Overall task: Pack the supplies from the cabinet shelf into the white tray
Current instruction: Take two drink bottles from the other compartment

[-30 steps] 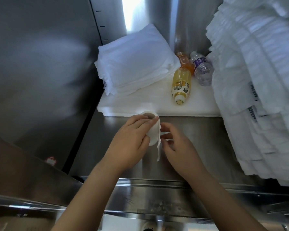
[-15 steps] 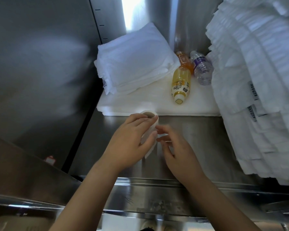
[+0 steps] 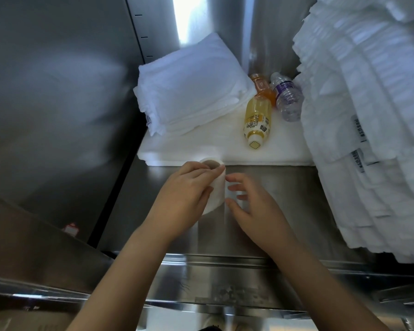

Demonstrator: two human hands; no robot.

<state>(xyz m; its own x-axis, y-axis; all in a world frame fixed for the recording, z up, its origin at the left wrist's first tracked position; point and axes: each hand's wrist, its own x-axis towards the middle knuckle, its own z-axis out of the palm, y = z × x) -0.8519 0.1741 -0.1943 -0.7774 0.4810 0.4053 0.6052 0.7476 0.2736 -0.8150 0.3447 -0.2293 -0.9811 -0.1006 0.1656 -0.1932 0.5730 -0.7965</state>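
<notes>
Left hand (image 3: 184,195) wraps white paper roll (image 3: 217,187), hiding most of it; hollow top shows. Right hand (image 3: 255,207) blurred, fingers loose, holding nothing, just beside roll; contact unclear. Roll upright on steel shelf (image 3: 294,206), at near edge of white tray (image 3: 201,146). Towel stack (image 3: 191,88), yellow bottle (image 3: 257,118) on tray. Linen pile (image 3: 368,111) cut off right.

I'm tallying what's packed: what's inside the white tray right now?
A folded towel stack, a yellow bottle, an orange bottle and a purple-labelled bottle lie in the white tray. Its right end is covered by stacked linens.
</notes>
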